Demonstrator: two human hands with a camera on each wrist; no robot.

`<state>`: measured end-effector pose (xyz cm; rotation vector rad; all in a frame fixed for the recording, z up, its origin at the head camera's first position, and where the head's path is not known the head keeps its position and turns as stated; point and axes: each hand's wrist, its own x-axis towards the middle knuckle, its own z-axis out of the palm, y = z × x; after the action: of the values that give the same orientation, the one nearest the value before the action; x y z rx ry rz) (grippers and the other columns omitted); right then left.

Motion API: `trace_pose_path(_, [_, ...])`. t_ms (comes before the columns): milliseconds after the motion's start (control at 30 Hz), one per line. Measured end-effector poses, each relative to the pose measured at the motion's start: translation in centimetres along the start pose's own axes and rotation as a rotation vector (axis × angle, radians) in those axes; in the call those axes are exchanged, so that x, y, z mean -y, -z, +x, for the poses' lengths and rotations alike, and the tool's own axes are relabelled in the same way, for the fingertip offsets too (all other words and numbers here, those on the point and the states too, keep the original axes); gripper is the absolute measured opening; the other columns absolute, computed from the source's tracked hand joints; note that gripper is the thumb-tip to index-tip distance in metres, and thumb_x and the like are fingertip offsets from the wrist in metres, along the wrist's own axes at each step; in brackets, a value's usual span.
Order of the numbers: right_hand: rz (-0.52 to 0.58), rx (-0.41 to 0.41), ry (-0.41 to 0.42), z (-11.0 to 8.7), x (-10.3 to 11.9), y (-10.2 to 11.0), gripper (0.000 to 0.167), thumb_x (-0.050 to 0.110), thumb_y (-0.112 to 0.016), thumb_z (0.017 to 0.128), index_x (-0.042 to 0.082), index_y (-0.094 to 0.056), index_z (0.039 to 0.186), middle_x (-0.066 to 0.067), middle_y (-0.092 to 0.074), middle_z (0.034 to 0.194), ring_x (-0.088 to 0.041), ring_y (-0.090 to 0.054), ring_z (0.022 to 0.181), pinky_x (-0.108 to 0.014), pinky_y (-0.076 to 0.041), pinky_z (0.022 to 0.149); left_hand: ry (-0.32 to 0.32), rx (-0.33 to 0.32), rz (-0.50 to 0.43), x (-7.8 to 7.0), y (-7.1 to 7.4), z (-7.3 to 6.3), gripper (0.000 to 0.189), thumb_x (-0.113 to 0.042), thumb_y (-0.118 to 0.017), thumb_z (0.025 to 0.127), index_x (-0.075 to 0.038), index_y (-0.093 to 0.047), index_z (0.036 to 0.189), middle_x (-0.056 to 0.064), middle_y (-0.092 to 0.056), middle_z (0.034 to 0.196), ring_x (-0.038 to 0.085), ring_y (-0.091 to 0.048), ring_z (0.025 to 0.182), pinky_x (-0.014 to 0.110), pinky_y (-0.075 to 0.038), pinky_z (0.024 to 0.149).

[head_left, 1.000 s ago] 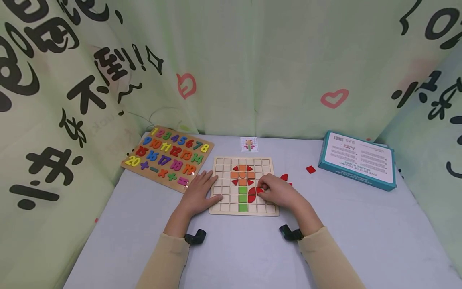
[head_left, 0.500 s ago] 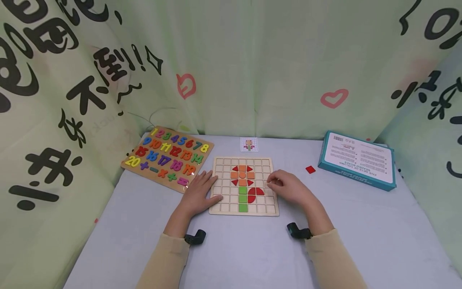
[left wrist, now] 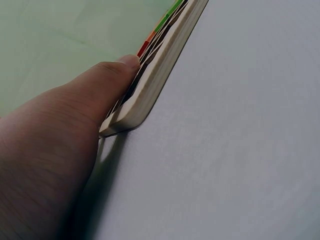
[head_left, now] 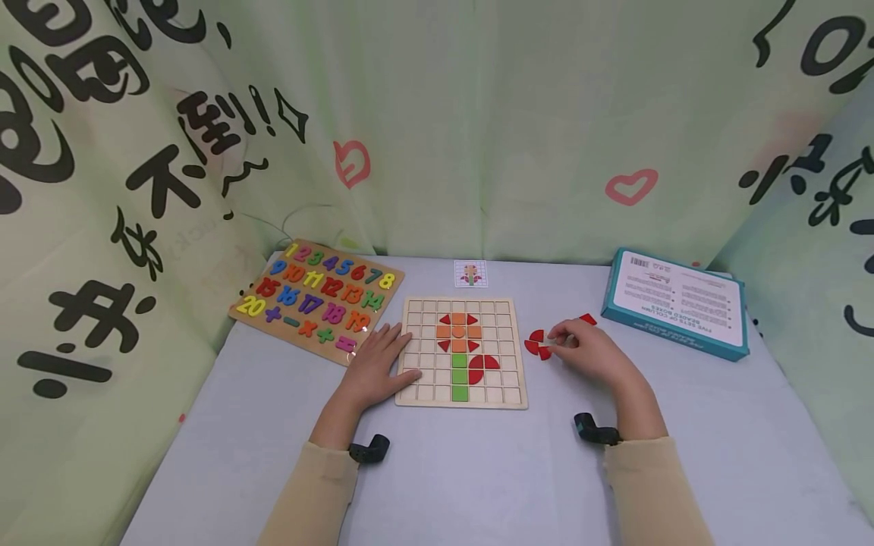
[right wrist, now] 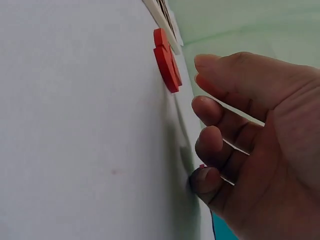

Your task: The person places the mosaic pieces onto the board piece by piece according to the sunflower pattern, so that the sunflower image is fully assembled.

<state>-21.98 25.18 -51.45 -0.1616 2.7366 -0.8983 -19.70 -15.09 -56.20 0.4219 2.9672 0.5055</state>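
Observation:
My left hand (head_left: 374,365) rests with spread fingers on the left edge of a wooden grid board (head_left: 425,390); its thumb lies on the rim in the left wrist view. On the board sit orange pieces (head_left: 444,331) with red triangles around them, a column of green squares (head_left: 460,377), and red quarter-round pieces (head_left: 476,375). My right hand (head_left: 592,355) hovers right of the board, beside several loose red pieces (head_left: 534,347) on the table. In the right wrist view its fingers are loosely bent, apart from the red pieces (right wrist: 166,67), with nothing seen between them.
A number puzzle board (head_left: 317,299) lies at the left, close to my left hand. Behind the grid board is a small pattern card (head_left: 471,274). A teal box (head_left: 676,303) lies back right, with another red piece (head_left: 587,319) near it. A printed curtain (head_left: 478,152) encloses the table.
My right hand has drawn away from the red pieces on the board and moved right, to the loose red pieces beside it. The left hand stays in place.

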Motion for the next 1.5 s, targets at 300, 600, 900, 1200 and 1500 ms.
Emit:
trace_pose_path(300, [-0.015,0.038,0.055,0.4,-1.2,-0.8,0.041,0.034,-0.077,0.084,0.016,-0.064,0.118,-0.006,-0.059,0.107,-0.024,-0.053,0.101,-0.035,-0.053,0.081,0.010,-0.002,-0.012,-0.1,0.1,-0.2,0.083,-0.069,-0.056,0.086,-0.026,-0.036,0.154,0.000,-0.025,0.165,0.025,-0.014,0.155,0.051,-0.013,0.125])
trace_pose_path(600, [-0.071,0.031,0.077,0.5,-0.8,-1.2,0.034,0.031,-0.078,0.084,0.016,-0.066,0.112,-0.005,-0.058,0.101,-0.022,-0.053,0.097,-0.034,-0.052,0.079,0.007,-0.009,-0.014,-0.2,0.2,-0.3,0.082,-0.068,-0.057,0.087,-0.025,-0.037,0.154,0.001,-0.026,0.165,0.026,-0.015,0.155,0.051,-0.014,0.125])
trace_pose_path(900, [-0.079,0.041,0.056,0.5,-0.5,-1.4,0.041,0.038,-0.080,0.081,0.016,-0.063,0.112,-0.007,-0.060,0.107,-0.024,-0.054,0.100,-0.040,-0.055,0.084,0.002,-0.006,-0.012,-0.1,0.3,-0.3,0.082,-0.068,-0.056,0.087,-0.024,-0.037,0.154,0.001,-0.026,0.165,0.026,-0.015,0.155,0.050,-0.013,0.126])
trace_pose_path(1200, [-0.119,0.014,0.054,0.7,-0.2,-1.9,0.034,0.032,-0.077,0.085,0.014,-0.063,0.110,-0.007,-0.061,0.105,-0.023,-0.056,0.097,-0.040,-0.054,0.084,-0.002,-0.014,-0.010,-0.1,0.3,-0.3,0.082,-0.068,-0.057,0.087,-0.024,-0.038,0.153,0.001,-0.026,0.165,0.026,-0.016,0.155,0.050,-0.013,0.126])
trace_pose_path(1500, [-0.057,0.004,0.034,0.3,-0.3,-1.1,0.033,0.031,-0.073,0.088,0.016,-0.062,0.115,-0.005,-0.061,0.099,-0.022,-0.055,0.092,-0.029,-0.051,0.073,-0.007,-0.016,-0.013,-0.2,0.4,-0.4,0.081,-0.067,-0.057,0.087,-0.024,-0.038,0.154,0.001,-0.026,0.165,0.026,-0.015,0.155,0.051,-0.014,0.126])
